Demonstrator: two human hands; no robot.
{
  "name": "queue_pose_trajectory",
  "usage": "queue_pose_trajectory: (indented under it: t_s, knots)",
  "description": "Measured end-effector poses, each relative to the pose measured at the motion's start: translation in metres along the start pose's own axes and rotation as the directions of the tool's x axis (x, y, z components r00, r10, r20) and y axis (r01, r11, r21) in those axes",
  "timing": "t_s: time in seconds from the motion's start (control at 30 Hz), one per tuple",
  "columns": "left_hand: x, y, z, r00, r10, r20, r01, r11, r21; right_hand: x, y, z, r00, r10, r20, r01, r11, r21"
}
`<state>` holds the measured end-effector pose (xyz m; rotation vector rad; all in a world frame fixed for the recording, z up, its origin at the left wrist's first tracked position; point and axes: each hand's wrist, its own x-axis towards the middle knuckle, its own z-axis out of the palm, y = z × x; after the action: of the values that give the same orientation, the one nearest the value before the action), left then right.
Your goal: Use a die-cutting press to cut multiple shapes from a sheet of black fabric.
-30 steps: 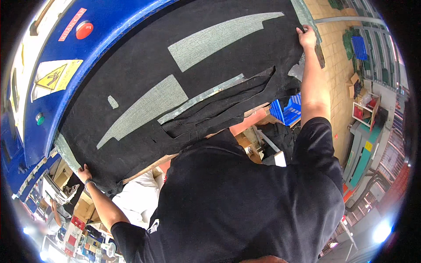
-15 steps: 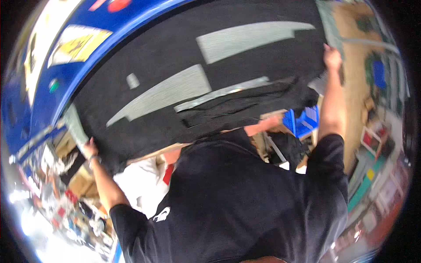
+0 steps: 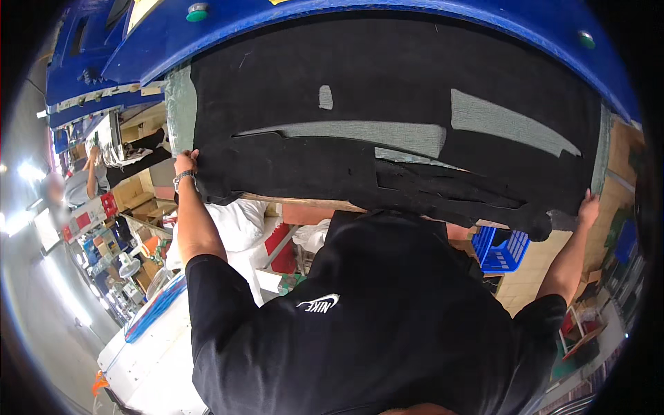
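Observation:
A wide sheet of black fabric (image 3: 332, 62) lies spread in front of me on a grey-green board (image 3: 181, 111), which shows along both sides. Several shapes are cut out of the fabric, and the grey-green surface shows through them. Near the close edge the fabric is slit and loosely wrinkled. My left hand (image 3: 185, 163) has its fingers curled at the left side of the sheet. At the right side, my right hand (image 3: 588, 207) closes on the edge. The fingertips are partly hidden, so whether the board is also gripped is unclear.
A blue machine beam (image 3: 387, 8) with green buttons (image 3: 197, 12) runs along the far side. Below the near edge stand a blue plastic basket (image 3: 499, 249) and a white bundle (image 3: 235, 225). Another person (image 3: 86, 176) is at the far left, beside boxes and shelving.
The view has turned, so the slanted sheet now appears nearly level, with the blue beam across its far side. Both hands remain at the sheet's sides.

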<state>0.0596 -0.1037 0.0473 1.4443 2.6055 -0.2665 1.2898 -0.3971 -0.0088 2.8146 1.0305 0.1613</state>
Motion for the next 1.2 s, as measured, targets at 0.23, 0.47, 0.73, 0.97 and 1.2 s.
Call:
queue_pose_trajectory:
  t_s: [0.23,0.47,0.73,0.97,1.2]
  knots:
    - [-0.001,-0.067,-0.004,0.98,0.012,0.201,-0.012,1.0,-0.001,-0.042,-0.001,-0.015,0.986,0.053,0.156,-0.058,0.998,0.027]
    - [-0.012,-0.076,0.002,0.937,0.123,0.328,-0.124,0.992,-0.018,-0.077,0.02,-0.051,0.971,0.096,0.22,-0.107,0.993,0.04]
    - [-0.036,-0.059,0.03,0.964,0.136,0.23,-0.161,0.983,0.094,-0.03,0.071,-0.039,0.885,-0.113,0.451,-0.024,0.958,0.286]
    - [-0.145,0.133,-0.023,0.738,0.666,-0.109,-0.642,0.743,0.188,0.073,-0.056,-0.022,0.986,-0.034,0.161,-0.015,0.955,0.295]
    - [-0.272,0.271,-0.014,0.473,0.881,0.008,-0.874,0.47,-0.127,0.169,-0.155,-0.014,0.984,0.098,0.146,-0.151,0.898,0.414]
